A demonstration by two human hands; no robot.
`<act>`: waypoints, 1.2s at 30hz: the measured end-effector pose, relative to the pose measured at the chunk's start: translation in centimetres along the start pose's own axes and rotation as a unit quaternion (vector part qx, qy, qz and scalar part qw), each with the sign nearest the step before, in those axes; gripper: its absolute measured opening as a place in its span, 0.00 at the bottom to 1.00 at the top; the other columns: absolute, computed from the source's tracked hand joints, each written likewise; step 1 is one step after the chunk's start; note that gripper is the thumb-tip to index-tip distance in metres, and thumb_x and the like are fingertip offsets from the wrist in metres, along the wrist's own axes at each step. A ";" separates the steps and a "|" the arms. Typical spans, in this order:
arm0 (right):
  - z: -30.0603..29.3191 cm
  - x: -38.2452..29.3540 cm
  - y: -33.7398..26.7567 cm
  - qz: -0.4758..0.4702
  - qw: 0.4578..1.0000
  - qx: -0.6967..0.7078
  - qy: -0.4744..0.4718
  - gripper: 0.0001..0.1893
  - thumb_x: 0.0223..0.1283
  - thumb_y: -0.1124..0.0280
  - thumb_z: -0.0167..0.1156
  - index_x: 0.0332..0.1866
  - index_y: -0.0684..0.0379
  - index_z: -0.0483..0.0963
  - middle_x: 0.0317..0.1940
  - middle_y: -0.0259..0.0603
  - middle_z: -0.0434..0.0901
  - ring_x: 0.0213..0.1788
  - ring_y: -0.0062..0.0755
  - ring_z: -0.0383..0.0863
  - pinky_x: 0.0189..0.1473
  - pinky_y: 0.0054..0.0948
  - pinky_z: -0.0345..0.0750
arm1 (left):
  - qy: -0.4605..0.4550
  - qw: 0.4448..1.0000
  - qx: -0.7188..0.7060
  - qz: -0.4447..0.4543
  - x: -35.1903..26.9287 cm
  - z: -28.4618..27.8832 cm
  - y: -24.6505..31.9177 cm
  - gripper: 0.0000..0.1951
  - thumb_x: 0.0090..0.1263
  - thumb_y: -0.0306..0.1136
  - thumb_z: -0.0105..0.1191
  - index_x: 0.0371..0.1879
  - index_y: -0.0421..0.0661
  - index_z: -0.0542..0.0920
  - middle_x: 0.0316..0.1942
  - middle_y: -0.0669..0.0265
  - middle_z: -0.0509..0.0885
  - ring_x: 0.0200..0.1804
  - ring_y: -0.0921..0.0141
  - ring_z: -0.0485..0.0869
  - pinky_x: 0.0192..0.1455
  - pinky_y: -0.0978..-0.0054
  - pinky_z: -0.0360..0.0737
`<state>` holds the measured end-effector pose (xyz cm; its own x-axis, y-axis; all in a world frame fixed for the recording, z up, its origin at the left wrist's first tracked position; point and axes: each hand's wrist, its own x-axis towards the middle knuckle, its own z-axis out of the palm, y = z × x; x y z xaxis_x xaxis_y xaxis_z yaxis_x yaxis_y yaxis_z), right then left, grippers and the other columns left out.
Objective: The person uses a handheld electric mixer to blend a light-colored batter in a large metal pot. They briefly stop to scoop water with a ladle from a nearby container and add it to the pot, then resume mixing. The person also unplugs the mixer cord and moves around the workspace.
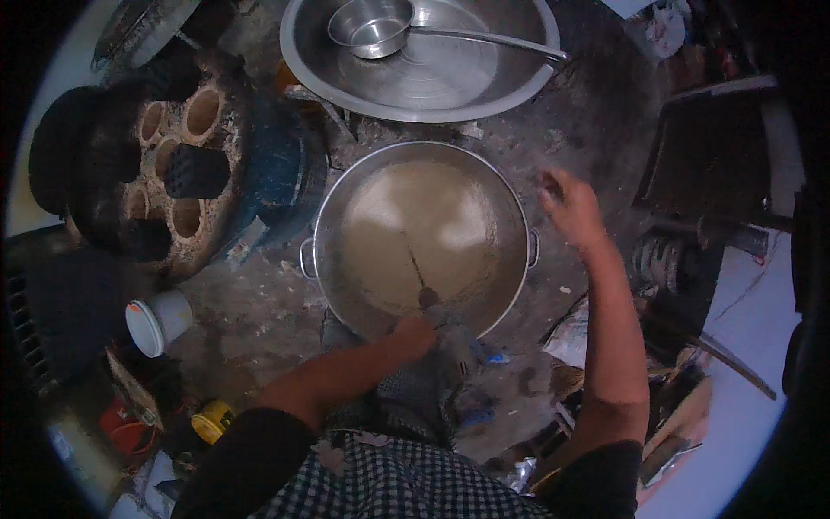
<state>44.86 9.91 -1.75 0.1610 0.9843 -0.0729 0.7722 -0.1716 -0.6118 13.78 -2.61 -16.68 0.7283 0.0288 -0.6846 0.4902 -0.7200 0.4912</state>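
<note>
A large two-handled metal pot [319, 214] stands before me, holding a pale beige liquid [382, 259] with light glinting off its surface. At its near rim, my left hand [415, 334] grips what looks like a power drill [457, 340], partly hidden and blurred. From the drill's dark chuck [428, 298] a thin rod [414, 261] runs down into the liquid; its lower end is hidden. My right hand [574, 207] is raised just right of the pot, apart from it. Its fingers are loosely curled, with a gap beside the thumb and nothing visible in them.
Beyond the pot sits a wide metal basin [447, 84] with a long-handled metal dipper [373, 29] inside. A round stove with several holes [194, 152] stands left, near a white lidded tub [159, 321] and a yellow tub [213, 422]. Scrap and a sack [570, 334] lie right.
</note>
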 end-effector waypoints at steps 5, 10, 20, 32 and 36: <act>-0.2 9.8 -1.4 -0.025 0.996 -0.091 -0.005 0.20 0.53 0.74 0.61 0.54 0.60 0.74 0.46 0.49 0.80 0.47 0.41 0.82 0.52 0.34 0.76 | 0.012 0.999 -0.039 -0.006 -0.2 1.7 0.0 0.06 0.55 0.32 0.55 0.29 0.48 0.85 0.32 0.59 0.85 0.39 0.59 0.85 0.34 0.56 0.79; 1.3 18.5 0.6 -0.055 0.939 -0.334 0.056 0.22 0.55 0.63 0.61 0.56 0.52 0.73 0.48 0.47 0.79 0.51 0.47 0.78 0.53 0.42 0.74 | 0.041 0.998 -0.052 -0.016 -0.8 2.4 -0.1 0.06 0.52 0.31 0.58 0.27 0.48 0.85 0.30 0.60 0.85 0.37 0.59 0.85 0.29 0.57 0.77; 3.6 29.5 6.2 -0.047 0.904 -0.416 0.089 0.29 0.54 0.55 0.59 0.62 0.54 0.67 0.52 0.50 0.77 0.56 0.50 0.75 0.57 0.43 0.72 | 0.004 0.997 -0.050 0.058 -0.3 1.9 -0.7 0.08 0.52 0.34 0.58 0.30 0.49 0.87 0.29 0.62 0.85 0.37 0.61 0.85 0.30 0.57 0.77; 8.6 28.2 4.5 0.016 0.957 -0.184 -0.223 0.19 0.47 0.64 0.62 0.45 0.63 0.76 0.27 0.47 0.81 0.28 0.39 0.83 0.32 0.38 0.77 | 0.076 0.975 -0.208 0.037 -2.6 3.3 -0.9 0.06 0.53 0.30 0.57 0.28 0.46 0.84 0.31 0.61 0.84 0.37 0.61 0.85 0.33 0.59 0.81; 7.7 25.4 0.0 0.060 0.957 -0.189 -0.213 0.18 0.45 0.67 0.60 0.43 0.65 0.76 0.24 0.47 0.79 0.24 0.35 0.80 0.29 0.36 0.76 | 0.103 0.972 -0.201 0.061 -3.9 3.6 -2.1 0.06 0.60 0.30 0.51 0.30 0.43 0.81 0.28 0.59 0.83 0.34 0.59 0.85 0.31 0.58 0.79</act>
<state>44.21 35.25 -9.65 0.0595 0.8710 -0.4877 0.9439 -0.2081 -0.2565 8.11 -3.71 -17.00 0.8528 0.1287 -0.5061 0.5117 -0.3992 0.7608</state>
